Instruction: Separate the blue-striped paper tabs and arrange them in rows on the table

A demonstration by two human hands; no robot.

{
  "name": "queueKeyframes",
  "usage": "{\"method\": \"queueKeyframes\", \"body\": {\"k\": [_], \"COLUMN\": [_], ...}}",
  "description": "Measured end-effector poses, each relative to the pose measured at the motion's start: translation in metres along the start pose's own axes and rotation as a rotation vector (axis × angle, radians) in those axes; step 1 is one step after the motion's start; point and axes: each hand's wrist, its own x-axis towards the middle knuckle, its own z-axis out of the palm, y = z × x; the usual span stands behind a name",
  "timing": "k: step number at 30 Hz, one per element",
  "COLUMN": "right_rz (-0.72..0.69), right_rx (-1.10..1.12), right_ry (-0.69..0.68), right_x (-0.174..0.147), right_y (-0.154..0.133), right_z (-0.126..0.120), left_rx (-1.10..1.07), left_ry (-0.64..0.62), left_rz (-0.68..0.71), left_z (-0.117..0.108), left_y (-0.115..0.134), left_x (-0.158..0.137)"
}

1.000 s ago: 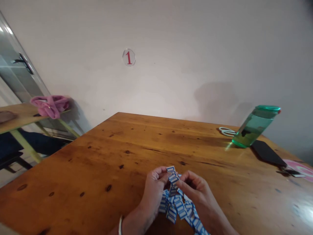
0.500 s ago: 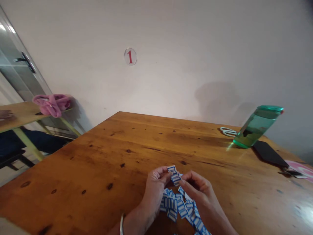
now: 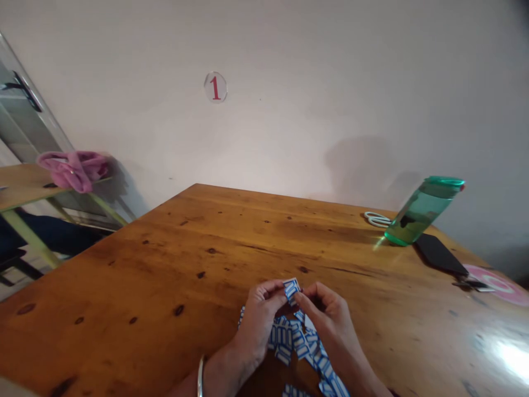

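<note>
Between both hands is a small white paper piece with blue-outlined boxes [image 3: 291,288], raised just over the table. My left hand [image 3: 258,320] pinches its left side with thumb and fingers. Gripping its lower right side, my right hand [image 3: 330,314] has thumb and forefinger pressed together. Beneath and between the hands lies a loose pile of similar blue-and-white pieces [image 3: 284,336], partly hidden by both hands. A few more pieces [image 3: 294,391] show at the bottom edge. A bangle [image 3: 200,377] circles my left wrist.
On the wooden table [image 3: 231,237], a green bottle [image 3: 425,212] stands at the right beside a white coiled cable [image 3: 376,219]. A black flat case [image 3: 441,255] and a pink round item [image 3: 502,284] lie farther right. A pink cloth [image 3: 74,168] rests on another table at left.
The paper piece now shows less of its face, with my right fingers closer over it. The view has shifted slightly, and more pieces show beside my left hand and at the bottom.
</note>
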Motion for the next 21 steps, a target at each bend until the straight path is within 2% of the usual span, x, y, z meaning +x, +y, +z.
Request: {"method": "queueKeyframes", "body": {"k": [8,15,21], "right_rz": [-0.034,-0.092,-0.073], "right_rx": [-0.054,-0.092,-0.063], "right_ry": [0.072,0.071,0.089], "right_x": [0.001,0.002,0.003], "right_y": [-0.003,0.005,0.008], "right_z": [0.002,0.0,0.001], "left_rx": [-0.008,-0.04,-0.065], "left_ry": [-0.014,-0.028,-0.015], "left_rz": [-0.016,-0.028,-0.045], "left_z": [0.0,-0.002,-0.001], "left_y": [0.0,-0.002,-0.002], "left_x": [0.0,0.002,0.001]}}
